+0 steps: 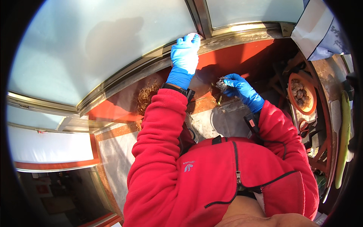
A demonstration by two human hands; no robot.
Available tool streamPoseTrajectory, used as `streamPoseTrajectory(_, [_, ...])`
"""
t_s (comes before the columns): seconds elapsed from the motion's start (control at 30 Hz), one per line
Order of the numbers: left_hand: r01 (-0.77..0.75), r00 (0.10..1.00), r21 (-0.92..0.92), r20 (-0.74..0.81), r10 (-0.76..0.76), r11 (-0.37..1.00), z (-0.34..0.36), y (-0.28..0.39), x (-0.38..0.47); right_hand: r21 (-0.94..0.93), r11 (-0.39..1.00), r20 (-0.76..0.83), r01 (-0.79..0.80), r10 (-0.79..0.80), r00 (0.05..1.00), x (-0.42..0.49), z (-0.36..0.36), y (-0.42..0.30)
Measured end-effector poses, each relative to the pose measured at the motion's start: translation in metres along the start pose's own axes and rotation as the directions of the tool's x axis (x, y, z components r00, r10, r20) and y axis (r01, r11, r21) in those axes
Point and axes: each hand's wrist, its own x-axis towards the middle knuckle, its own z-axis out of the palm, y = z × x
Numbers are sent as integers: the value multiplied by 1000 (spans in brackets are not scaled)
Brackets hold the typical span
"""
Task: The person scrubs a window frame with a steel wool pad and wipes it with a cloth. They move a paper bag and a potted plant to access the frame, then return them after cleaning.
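Observation:
My left hand, in a blue glove, presses on the metal window frame where an upright post meets the lower rail. Its fingers curl over a pale pinkish thing, mostly hidden, so I cannot tell what it is. Lower and to the right, my right hand, gloved in blue too, pinches a grey steel wool scourer away from the frame. Frosted glass panes stand above the rail. Below runs a red wall panel.
A tangle of dry brown strands lies by the wall left of my forearm. To the right, an orange bowl of garlic bulbs sits on a shelf near red-handled scissors. A long green vegetable and a white bag are at far right.

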Motion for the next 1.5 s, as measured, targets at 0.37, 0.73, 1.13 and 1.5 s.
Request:
streamPoseTrajectory(0.37, [139, 975, -280, -126, -180, 950, 14, -52, -37, 177, 980, 14, 90, -94, 995, -30, -7, -19])
streamPoseTrajectory(0.73, [162, 983, -107, 104, -151, 981, 9, -23, -5, 141, 987, 26, 80, -85, 996, -34, 2, -25])
streamPoseTrajectory(1.13, [-128, 992, 161, -2, 130, 979, 14, -29, 1, 137, 988, 77, 76, -87, 993, -29, 7, -22])
streamPoseTrajectory(1.5, [-3, 1000, 156, 14, 1, 988, 17, -21, 2, 103, 994, 68, 48, -55, 996, -26, 2, -18])
